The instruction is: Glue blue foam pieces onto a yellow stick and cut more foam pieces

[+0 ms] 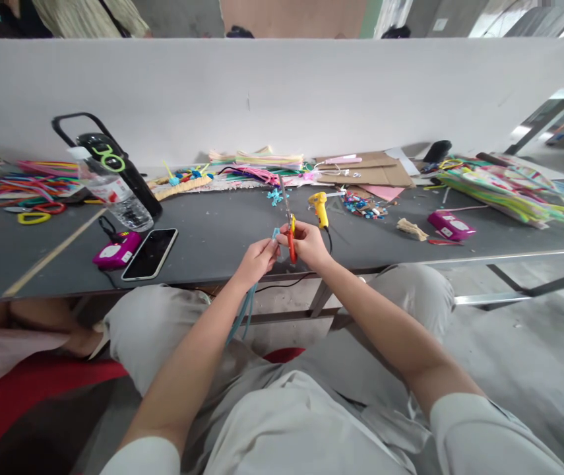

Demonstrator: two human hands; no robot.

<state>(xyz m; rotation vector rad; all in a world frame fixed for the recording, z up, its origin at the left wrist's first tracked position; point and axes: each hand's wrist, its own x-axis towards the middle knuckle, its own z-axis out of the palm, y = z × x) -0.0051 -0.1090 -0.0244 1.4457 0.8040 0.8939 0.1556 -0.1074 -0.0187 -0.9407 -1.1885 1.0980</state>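
Above the front edge of the grey table, my left hand [258, 258] is closed on light blue pipe cleaners [246, 311]. Their long ends hang down towards my lap, and a short blue bit pokes up at the fingertips. My right hand [310, 243], close beside it, grips scissors [292, 247] with red and yellow handles, blades pointing away from me. The fingers of both hands nearly meet; whether they touch I cannot tell. Just beyond the blades lies a small blue pipe-cleaner piece [274, 196]. A yellow glue gun [319, 208] rests to the right of it.
On the left stand a black bottle [121, 173] and a clear water bottle [122, 201], near a phone [150, 254] and a purple box [117, 251]. Pipe-cleaner bundles [504, 191], cardboard [371, 170] and another purple box [450, 225] lie rightward. A white partition [282, 99] rises behind.
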